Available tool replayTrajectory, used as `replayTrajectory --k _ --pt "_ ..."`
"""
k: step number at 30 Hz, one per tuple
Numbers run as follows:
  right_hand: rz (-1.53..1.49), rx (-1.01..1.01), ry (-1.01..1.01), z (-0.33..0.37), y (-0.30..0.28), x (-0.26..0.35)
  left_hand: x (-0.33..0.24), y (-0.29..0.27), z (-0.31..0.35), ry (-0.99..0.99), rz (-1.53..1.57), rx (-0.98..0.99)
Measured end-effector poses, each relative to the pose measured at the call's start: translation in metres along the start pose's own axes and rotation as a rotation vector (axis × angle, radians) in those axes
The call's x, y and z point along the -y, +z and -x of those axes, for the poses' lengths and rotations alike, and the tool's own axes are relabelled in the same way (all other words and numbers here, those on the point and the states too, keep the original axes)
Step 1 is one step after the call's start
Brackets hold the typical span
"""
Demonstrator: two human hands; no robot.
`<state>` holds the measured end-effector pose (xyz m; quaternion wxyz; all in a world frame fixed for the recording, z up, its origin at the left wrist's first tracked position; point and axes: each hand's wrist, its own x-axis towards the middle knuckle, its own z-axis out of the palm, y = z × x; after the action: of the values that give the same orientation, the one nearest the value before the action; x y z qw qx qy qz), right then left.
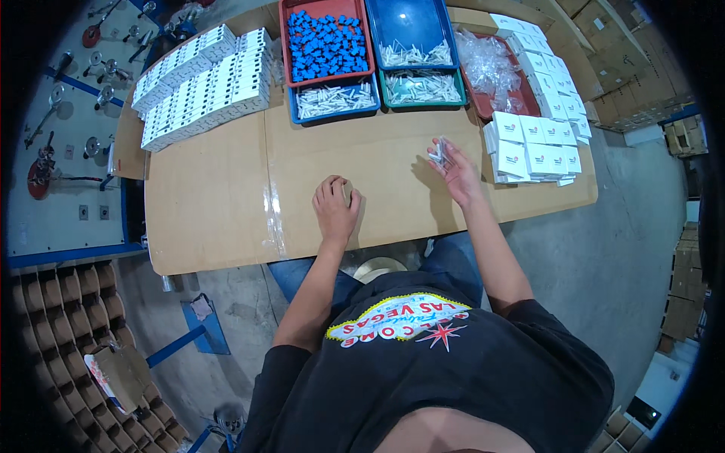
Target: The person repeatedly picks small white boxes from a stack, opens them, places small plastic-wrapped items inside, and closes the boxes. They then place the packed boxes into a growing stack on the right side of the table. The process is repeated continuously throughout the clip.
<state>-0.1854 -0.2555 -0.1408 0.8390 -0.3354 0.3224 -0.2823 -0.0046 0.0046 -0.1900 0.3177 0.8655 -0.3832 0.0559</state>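
Observation:
My right hand (459, 175) is raised over the right part of the cardboard table top (204, 189), palm turned up. Its fingers are closed on several small white plastic pieces (438, 153); whether a clear bag wraps them I cannot make out. Near the table's front edge my left hand (336, 205) rests palm down on the cardboard, fingers loosely bent and thumb apart, with nothing visible in it. Beyond it a blue tray (297, 118) and a green tray (387, 103) hold slim white plastic pieces. Right of my right hand lie stacks of white cards or flat packets (538, 156).
A red tray (284, 41) of small blue parts and another blue tray (408, 26) with white pieces stand behind. Clear plastic bags (489, 66) fill a red tray at far right. White boxes (208, 87) line the far left. A blue-framed panel (68, 219) stands left of the table.

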Motion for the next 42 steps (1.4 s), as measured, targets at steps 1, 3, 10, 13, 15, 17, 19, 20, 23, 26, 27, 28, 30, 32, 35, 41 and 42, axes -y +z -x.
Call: replayTrajectory --k 1,3,10,13,15,17,19,20,23,26,27,28,30,32,35,41,42 --pt "0.022 0.003 0.001 -0.001 0.000 0.001 -0.001 0.001 0.001 -0.004 0.005 0.004" --pt "0.102 0.001 -0.001 -0.009 0.000 0.007 -0.002 0.001 -0.001 -0.005 0.007 0.000" --pt "0.325 -0.045 0.014 -0.079 0.015 0.035 -0.004 0.000 -0.001 0.009 0.002 -0.030" --pt "0.409 -0.015 0.079 -0.110 0.036 0.051 -0.003 -0.002 -0.001 -0.002 -0.006 -0.034" --pt "0.482 -0.010 0.174 -0.140 0.044 0.063 -0.002 -0.002 -0.001 0.000 -0.013 -0.032" --pt "0.567 0.020 0.258 -0.175 0.050 0.076 -0.002 -0.001 -0.001 -0.001 -0.022 -0.041" --pt "0.649 0.072 0.314 -0.203 0.055 0.086 -0.002 -0.001 -0.001 -0.002 -0.026 -0.042" --pt "0.740 0.042 0.335 -0.213 0.066 0.088 0.000 -0.002 -0.001 -0.008 -0.031 -0.040" --pt "1.040 0.116 0.301 -0.245 0.077 0.101 -0.003 -0.005 -0.002 -0.010 -0.017 -0.026" --pt "1.388 0.236 0.217 -0.255 0.103 0.100 0.003 -0.007 -0.001 -0.021 -0.031 -0.030" --pt "1.501 0.238 0.169 -0.264 0.095 0.107 0.000 -0.004 -0.002 -0.012 -0.020 -0.028" --pt "1.615 0.238 0.121 -0.275 0.088 0.117 -0.004 -0.001 -0.003 -0.001 -0.007 -0.027" --pt "1.631 0.206 0.108 -0.274 0.104 0.112 -0.002 -0.002 -0.002 -0.004 -0.022 -0.029" --pt "1.558 0.211 0.060 -0.255 0.124 0.106 0.003 -0.006 0.000 -0.025 -0.038 -0.025" --pt "1.593 0.219 -0.012 -0.249 0.120 0.111 0.000 -0.005 -0.001 -0.023 -0.022 -0.020" --pt "1.854 0.153 -0.310 -0.258 0.106 0.114 0.000 -0.005 -0.001 -0.022 -0.013 -0.015" --pt "1.877 0.124 -0.381 -0.263 0.096 0.118 -0.002 -0.003 -0.002 -0.017 -0.002 -0.011"
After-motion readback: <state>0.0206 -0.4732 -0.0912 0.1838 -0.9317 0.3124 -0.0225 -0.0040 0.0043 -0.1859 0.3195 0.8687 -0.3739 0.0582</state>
